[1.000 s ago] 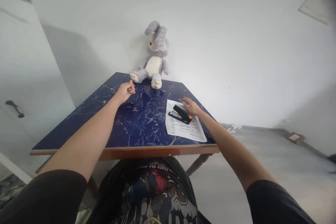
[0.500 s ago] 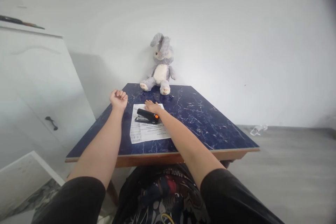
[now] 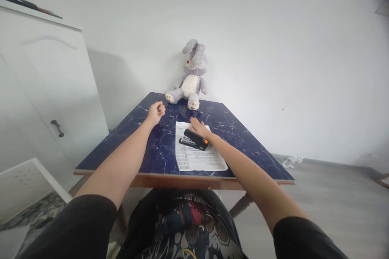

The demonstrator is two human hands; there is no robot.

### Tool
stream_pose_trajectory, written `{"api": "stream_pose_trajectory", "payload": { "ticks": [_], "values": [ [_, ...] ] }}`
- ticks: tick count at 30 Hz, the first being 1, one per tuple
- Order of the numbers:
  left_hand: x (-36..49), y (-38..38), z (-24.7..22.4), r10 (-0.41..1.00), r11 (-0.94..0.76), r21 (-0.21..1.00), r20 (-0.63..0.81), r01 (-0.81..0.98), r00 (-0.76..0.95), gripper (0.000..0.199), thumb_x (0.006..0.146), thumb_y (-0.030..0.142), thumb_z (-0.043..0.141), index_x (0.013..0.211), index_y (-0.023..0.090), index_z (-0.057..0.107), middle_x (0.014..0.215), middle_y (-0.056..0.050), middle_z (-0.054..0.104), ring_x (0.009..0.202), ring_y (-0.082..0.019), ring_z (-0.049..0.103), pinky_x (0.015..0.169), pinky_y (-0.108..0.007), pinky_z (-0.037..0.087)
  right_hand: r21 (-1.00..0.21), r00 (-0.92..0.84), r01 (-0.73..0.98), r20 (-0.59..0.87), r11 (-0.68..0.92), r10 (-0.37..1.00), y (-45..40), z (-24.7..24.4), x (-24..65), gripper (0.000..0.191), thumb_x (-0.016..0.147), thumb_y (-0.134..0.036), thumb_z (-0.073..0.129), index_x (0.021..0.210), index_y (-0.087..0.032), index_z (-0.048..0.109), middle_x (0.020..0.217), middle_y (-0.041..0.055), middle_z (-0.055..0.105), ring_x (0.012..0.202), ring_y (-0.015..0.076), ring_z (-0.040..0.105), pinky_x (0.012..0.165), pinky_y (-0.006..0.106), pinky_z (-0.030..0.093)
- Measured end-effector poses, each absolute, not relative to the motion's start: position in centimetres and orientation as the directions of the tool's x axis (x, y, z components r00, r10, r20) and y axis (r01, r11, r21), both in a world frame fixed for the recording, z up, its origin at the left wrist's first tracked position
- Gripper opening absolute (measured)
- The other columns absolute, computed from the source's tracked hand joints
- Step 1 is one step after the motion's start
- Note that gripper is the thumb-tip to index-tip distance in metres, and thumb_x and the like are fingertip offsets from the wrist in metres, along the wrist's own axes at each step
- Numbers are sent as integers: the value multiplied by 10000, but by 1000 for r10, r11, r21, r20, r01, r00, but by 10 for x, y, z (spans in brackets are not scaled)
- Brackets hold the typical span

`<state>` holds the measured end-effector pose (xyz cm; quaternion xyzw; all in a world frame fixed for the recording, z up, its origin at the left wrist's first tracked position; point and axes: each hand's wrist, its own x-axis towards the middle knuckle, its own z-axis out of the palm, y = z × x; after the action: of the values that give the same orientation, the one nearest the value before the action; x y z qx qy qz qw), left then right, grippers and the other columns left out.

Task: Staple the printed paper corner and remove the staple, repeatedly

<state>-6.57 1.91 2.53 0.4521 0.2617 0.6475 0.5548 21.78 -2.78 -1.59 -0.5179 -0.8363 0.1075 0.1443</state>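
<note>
My left hand (image 3: pixel 156 113) hovers over or rests on the table's far left part, its fingers curled closed; anything inside them is hidden. My right hand (image 3: pixel 199 127) lies flat with fingers stretched out at the top of the printed paper sheets (image 3: pixel 200 162). A black stapler (image 3: pixel 194 140) with an orange patch lies on the sheets, just in front of my right hand and near its wrist. Its jaws are apart at the left end. Between my hands a small dark piece (image 3: pixel 171 116) lies on the table.
The blue marble-patterned table (image 3: pixel 243 145) stands against the wall. A grey plush rabbit (image 3: pixel 191 83) sits at its back edge. Left of it is a white cabinet (image 3: pixel 60 89) with a paintbrush (image 3: pixel 33 6) on top. A clear plastic item (image 3: pixel 292 161) lies on the floor at right.
The paper and stapler have slid right across the table along with my right hand. My closed left hand has also moved right, and the camera view has shifted slightly.
</note>
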Motion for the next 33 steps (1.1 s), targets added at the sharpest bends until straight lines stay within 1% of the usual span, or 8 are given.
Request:
{"api": "stream_pose_trajectory", "payload": {
  "ticks": [2, 4, 7, 10, 13, 17, 24, 33],
  "values": [
    [-42, 18, 18, 948, -311, 934, 317, -175, 7, 392, 898, 302, 580, 544, 190, 455, 482, 46, 340, 427, -84, 290, 451, -224, 253, -416, -323, 803, 299, 427, 898, -37, -7, 232, 592, 1062, -478, 383, 1546, -146, 461, 1639, 192, 398, 1533, 319, 346, 1241, 580, 254],
    [-18, 15, 10, 905, -425, 882, 413, 201, 102, 288, 881, 290, 606, 621, 168, 609, 553, -3, 515, 536, -124, 469, 560, -241, 389, -495, -241, 742, 431, 452, 869, -50, 5, 236, 549, 1074, -500, 318, 1385, -153, 607, 1427, 167, 611, 1326, 280, 563, 1149, 477, 411],
    [10, 5, 0, 824, -562, 589, 457, 580, 334, 165, 865, 271, 631, 842, 161, 751, 877, -93, 716, 840, -209, 633, 827, -323, 490, -504, -391, 664, 396, 553, 831, -75, 22, 227, 534, 1031, -616, 420, 1162, -184, 706, 1126, 84, 725, 1003, 226, 676, 971, 376, 512],
    [26, -6, -5, 808, -575, 337, 377, 745, 453, 201, 839, 288, 682, 976, 164, 762, 1122, -158, 707, 1064, -302, 628, 964, -418, 465, -462, -516, 663, 287, 589, 807, -104, 36, 210, 516, 964, -673, 559, 1077, -197, 722, 996, 53, 746, 868, 205, 688, 874, 340, 513],
    [30, -15, -5, 792, -597, 237, 327, 767, 515, 212, 828, 289, 710, 1004, 170, 724, 1164, -167, 677, 1123, -350, 605, 988, -468, 442, -321, -575, 702, 271, 636, 772, -130, 47, 200, 505, 873, -619, 730, 1178, -217, 704, 1004, 66, 760, 886, 246, 699, 846, 352, 499],
    [30, -18, -5, 785, -601, 254, 366, 758, 500, 143, 955, 237, 556, 1070, 190, 627, 1126, -149, 677, 1106, -340, 604, 977, -494, 428, -148, -643, 709, 265, 689, 719, -148, 58, 210, 467, 832, -362, 801, 1258, -210, 687, 1023, 96, 763, 918, 299, 705, 852, 396, 506],
    [30, -2, -15, 765, -632, 294, 385, 717, 516, 198, 1030, 202, 392, 1125, 204, 566, 1040, -129, 685, 1055, -318, 628, 971, -494, 434, -485, -193, 677, 609, 554, 769, -105, 77, 326, 469, 880, -321, 618, 1326, -183, 659, 1232, 100, 737, 1102, 278, 696, 1032, 450, 512],
    [29, 3, -18, 744, -660, 291, 382, 692, 549, 277, 1051, 250, 367, 1077, 201, 639, 1070, -114, 709, 1084, -305, 640, 930, -434, 469, -419, -195, 808, 473, 414, 859, -85, 33, 375, 454, 823, -248, 643, 1267, -195, 722, 1251, 90, 754, 1181, 309, 687, 1120, 494, 467]
  ]
}}
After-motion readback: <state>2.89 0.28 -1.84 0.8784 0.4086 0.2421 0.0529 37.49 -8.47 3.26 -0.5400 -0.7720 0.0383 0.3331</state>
